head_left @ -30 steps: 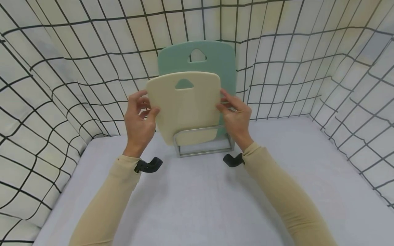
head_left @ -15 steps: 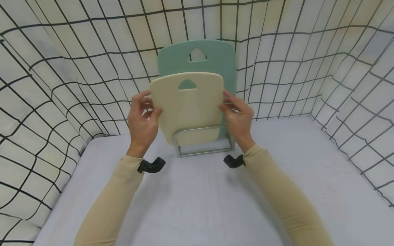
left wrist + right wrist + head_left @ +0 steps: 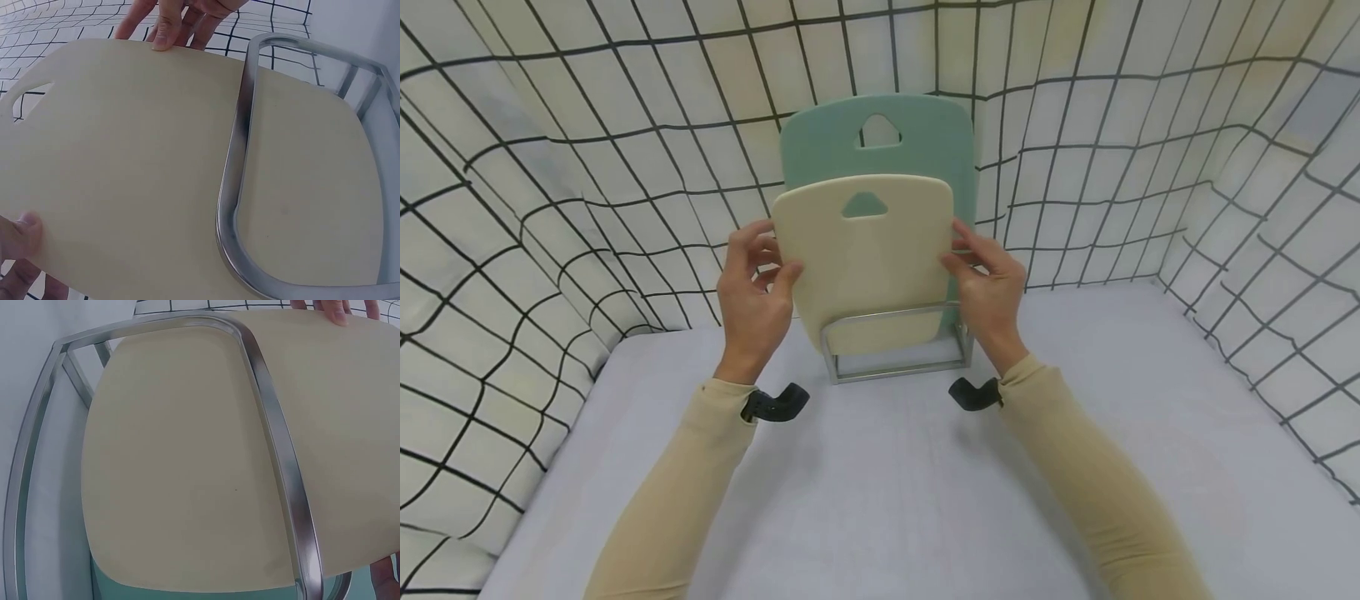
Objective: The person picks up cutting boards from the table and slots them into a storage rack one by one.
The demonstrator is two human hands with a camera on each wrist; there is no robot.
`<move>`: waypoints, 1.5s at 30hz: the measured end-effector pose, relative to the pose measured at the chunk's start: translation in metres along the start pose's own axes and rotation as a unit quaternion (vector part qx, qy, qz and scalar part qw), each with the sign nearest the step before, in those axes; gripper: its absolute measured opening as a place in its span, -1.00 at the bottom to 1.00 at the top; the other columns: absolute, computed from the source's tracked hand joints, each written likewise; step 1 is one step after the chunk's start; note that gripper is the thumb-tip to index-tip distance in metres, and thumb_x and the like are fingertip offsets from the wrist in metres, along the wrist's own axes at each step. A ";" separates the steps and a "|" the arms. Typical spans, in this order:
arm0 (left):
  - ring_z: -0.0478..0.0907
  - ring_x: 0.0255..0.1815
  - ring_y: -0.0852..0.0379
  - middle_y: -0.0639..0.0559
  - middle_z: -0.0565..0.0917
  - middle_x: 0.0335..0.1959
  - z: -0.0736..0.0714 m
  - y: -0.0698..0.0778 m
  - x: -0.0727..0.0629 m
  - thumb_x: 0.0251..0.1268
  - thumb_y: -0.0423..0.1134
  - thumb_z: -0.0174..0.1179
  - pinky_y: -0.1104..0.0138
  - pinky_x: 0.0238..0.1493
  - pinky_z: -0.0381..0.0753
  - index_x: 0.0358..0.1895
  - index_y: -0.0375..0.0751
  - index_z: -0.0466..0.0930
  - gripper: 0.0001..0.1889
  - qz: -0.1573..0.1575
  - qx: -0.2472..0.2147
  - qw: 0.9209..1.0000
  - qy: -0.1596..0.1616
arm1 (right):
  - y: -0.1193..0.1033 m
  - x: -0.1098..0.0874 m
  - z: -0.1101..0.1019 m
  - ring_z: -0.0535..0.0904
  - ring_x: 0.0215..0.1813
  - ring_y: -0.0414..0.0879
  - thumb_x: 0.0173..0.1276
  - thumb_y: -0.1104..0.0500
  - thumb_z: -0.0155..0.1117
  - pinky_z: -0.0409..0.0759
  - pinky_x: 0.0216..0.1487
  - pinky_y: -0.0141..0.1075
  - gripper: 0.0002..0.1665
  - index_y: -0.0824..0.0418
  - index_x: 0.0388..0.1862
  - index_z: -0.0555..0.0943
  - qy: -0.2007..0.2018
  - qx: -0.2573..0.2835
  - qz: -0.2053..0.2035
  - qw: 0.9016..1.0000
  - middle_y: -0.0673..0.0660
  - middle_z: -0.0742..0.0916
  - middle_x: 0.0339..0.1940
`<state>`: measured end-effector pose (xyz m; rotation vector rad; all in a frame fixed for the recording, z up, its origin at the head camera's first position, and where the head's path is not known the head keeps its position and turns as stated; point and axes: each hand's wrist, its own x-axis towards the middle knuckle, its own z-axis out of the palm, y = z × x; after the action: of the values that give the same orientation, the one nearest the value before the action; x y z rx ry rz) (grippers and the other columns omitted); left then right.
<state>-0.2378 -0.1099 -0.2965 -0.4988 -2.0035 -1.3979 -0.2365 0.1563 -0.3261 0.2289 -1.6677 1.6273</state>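
A cream cutting board (image 3: 872, 258) with a cut-out handle stands tilted in a silver metal rack (image 3: 895, 368), its lower part behind the rack's front bar. My left hand (image 3: 756, 300) pinches the board's left edge, thumb on the front face and fingers behind. On the opposite edge my right hand (image 3: 992, 287) pinches it the same way. Behind it stands a larger green cutting board (image 3: 827, 146), mostly covered by the cream one. In the right wrist view, the cream board (image 3: 181, 462) shows its rounded bottom end inside the rack's frame (image 3: 281, 450).
The rack stands on a white tabletop (image 3: 880, 492). White walls with a black grid pattern (image 3: 1097, 183) rise at the back and both sides. A black wrist strap mount (image 3: 775, 404) sits at the left wrist, another mount (image 3: 974, 394) at the right.
Both hands have shifted a little to the right with the upper part of the cream board. The green board and the rack stay in place.
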 end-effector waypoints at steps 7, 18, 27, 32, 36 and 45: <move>0.58 -0.09 0.32 -0.11 0.60 -0.09 0.006 0.001 0.000 0.31 -0.58 0.26 0.56 -0.09 0.62 0.34 -0.27 0.43 -0.46 0.010 -0.011 1.000 0.001 | 0.001 0.001 -0.005 0.71 -0.26 -0.39 0.14 0.52 0.49 0.77 -0.08 -0.44 -0.48 0.29 0.12 0.74 0.009 -0.007 -0.007 1.000 0.44 0.80 -0.11; 0.56 -0.08 0.26 -0.24 0.59 -0.07 0.014 0.004 -0.001 0.33 -0.57 0.24 0.55 -0.06 0.62 0.35 -0.27 0.43 -0.48 0.014 -0.018 1.000 -0.008 | 0.003 0.004 -0.011 0.70 -0.30 -0.42 0.14 0.52 0.49 0.73 -0.10 -0.50 -0.50 0.29 0.09 0.74 0.017 -0.014 -0.012 1.000 0.45 0.80 -0.14; 0.56 -0.09 0.25 -0.25 0.60 -0.03 0.016 0.005 -0.002 0.36 -0.54 0.25 0.52 -0.08 0.62 0.36 -0.25 0.42 -0.47 0.006 -0.017 1.000 -0.009 | 0.004 0.004 -0.013 0.70 -0.29 -0.39 0.17 0.50 0.49 0.74 -0.08 -0.50 -0.51 0.25 0.10 0.76 0.015 -0.016 -0.010 1.000 0.42 0.80 -0.14; 0.57 -0.10 0.26 -0.25 0.61 -0.04 0.019 0.005 -0.003 0.35 -0.54 0.25 0.50 -0.08 0.64 0.36 -0.24 0.43 -0.47 0.003 -0.025 1.000 -0.002 | 0.005 0.005 -0.014 0.71 -0.29 -0.39 0.17 0.48 0.49 0.74 -0.06 -0.49 -0.53 0.26 0.08 0.76 0.020 -0.016 -0.011 1.000 0.42 0.81 -0.13; 0.56 -0.10 0.27 -0.21 0.61 -0.05 0.022 0.005 -0.004 0.35 -0.53 0.26 0.51 -0.06 0.63 0.36 -0.22 0.43 -0.47 -0.009 -0.027 1.000 0.001 | 0.007 0.006 -0.014 0.71 -0.29 -0.38 0.15 0.47 0.51 0.73 -0.04 -0.49 -0.54 0.26 0.07 0.77 0.024 -0.019 -0.009 0.999 0.42 0.81 -0.13; 0.56 -0.12 0.25 -0.21 0.62 -0.07 0.024 0.003 -0.007 0.33 -0.54 0.26 0.52 -0.07 0.64 0.34 -0.25 0.43 -0.48 -0.015 -0.033 0.999 0.005 | 0.006 0.006 -0.016 0.71 -0.27 -0.37 0.17 0.46 0.50 0.73 -0.03 -0.48 -0.55 0.24 0.07 0.77 0.023 -0.020 0.000 1.000 0.41 0.81 -0.10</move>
<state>-0.2376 -0.0862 -0.3046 -0.4924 -1.9698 -1.4858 -0.2381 0.1740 -0.3295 0.1685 -1.6637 1.5861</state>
